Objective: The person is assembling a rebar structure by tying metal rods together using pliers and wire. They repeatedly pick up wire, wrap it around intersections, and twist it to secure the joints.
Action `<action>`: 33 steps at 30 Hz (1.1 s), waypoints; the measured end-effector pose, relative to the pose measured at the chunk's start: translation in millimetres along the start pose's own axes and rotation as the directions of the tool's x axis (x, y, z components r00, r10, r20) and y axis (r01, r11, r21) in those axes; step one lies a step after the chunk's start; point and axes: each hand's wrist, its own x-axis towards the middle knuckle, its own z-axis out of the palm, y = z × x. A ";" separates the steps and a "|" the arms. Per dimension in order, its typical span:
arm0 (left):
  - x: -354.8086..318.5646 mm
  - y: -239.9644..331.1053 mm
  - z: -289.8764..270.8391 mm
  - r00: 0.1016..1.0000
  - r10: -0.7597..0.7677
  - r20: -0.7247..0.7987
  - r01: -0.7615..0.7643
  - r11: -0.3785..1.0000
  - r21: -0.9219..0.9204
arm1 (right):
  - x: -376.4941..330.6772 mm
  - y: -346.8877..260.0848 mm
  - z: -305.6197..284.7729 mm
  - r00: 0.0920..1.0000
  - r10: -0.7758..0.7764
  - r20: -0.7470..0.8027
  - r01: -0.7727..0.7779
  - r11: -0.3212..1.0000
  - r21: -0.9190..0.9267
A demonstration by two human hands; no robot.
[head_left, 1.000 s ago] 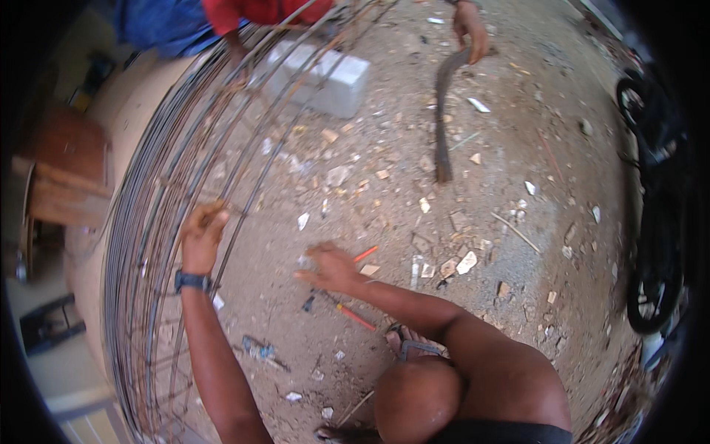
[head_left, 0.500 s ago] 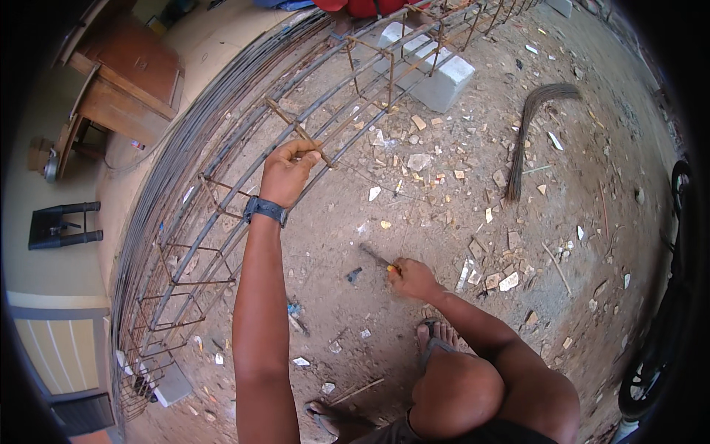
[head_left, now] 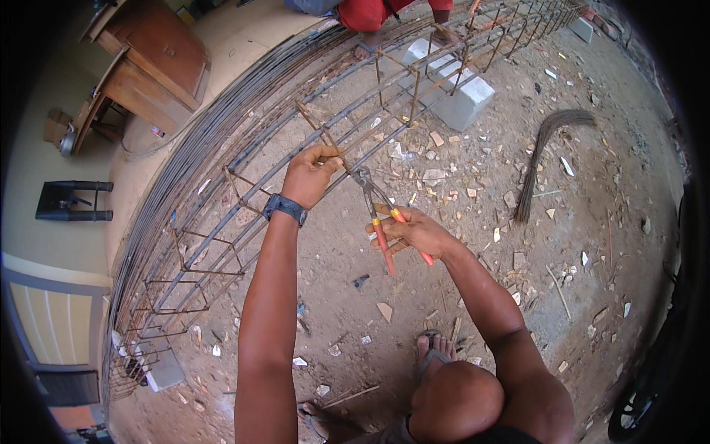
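- Left hand [head_left: 312, 176], centre frame, is pinched shut on a stirrup [head_left: 319, 133] of the rebar cage [head_left: 222, 214], fingers curled round the thin rusty bar.
- A dark watch [head_left: 285, 209] sits on that wrist.
- Right hand [head_left: 414, 233], just right of centre, is wrapped closed round the pincers [head_left: 377, 214], gripping the red handles.
- The pincers' steel head points up-left, right at the cage bar just beside the left hand; whether it bites the wire is too small to tell.
- The cage runs in a long curve from lower left to the top right of the frame, lying on dusty ground strewn with chips.
- A pale concrete block [head_left: 451, 92] props the cage, upper centre.
- A curved bundle of wire [head_left: 543, 155] lies well apart, upper right.
- Another person in red [head_left: 366, 13] crouches at the top edge by the cage.
- A wooden table [head_left: 148, 63] stands upper left.
- The person's sandalled foot [head_left: 433, 348] shows low, centre right.
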 end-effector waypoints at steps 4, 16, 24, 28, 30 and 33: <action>0.6 4.4 1.3 0.999 -0.044 0.012 0.045 0.997 -0.058 | 5.6 -2.8 -7.3 1.000 0.024 0.016 -0.022 0.992 -0.127; 3.4 4.2 -2.1 0.985 -0.166 0.041 0.170 0.977 -0.128 | 5.3 -1.8 -9.0 0.997 -0.081 0.011 0.082 0.990 -0.117; 2.5 8.7 -0.7 0.990 -0.138 0.032 0.140 0.984 -0.105 | 13.3 -15.1 -27.7 0.983 -0.180 0.040 0.183 0.930 -0.318; 2.2 3.6 -2.3 0.991 -0.135 0.012 0.135 0.986 -0.094 | 14.4 -38.0 -32.4 0.996 -0.073 0.058 0.092 0.861 -0.500; 2.1 4.9 -2.9 0.990 -0.142 0.014 0.142 0.987 -0.071 | 7.5 -45.9 -25.9 0.992 -0.126 -0.010 0.088 0.742 -0.665; 1.5 8.6 -3.2 0.987 -0.161 0.024 0.163 0.984 -0.070 | -3.2 -71.7 -13.8 0.993 -0.103 -0.065 0.013 0.621 -0.784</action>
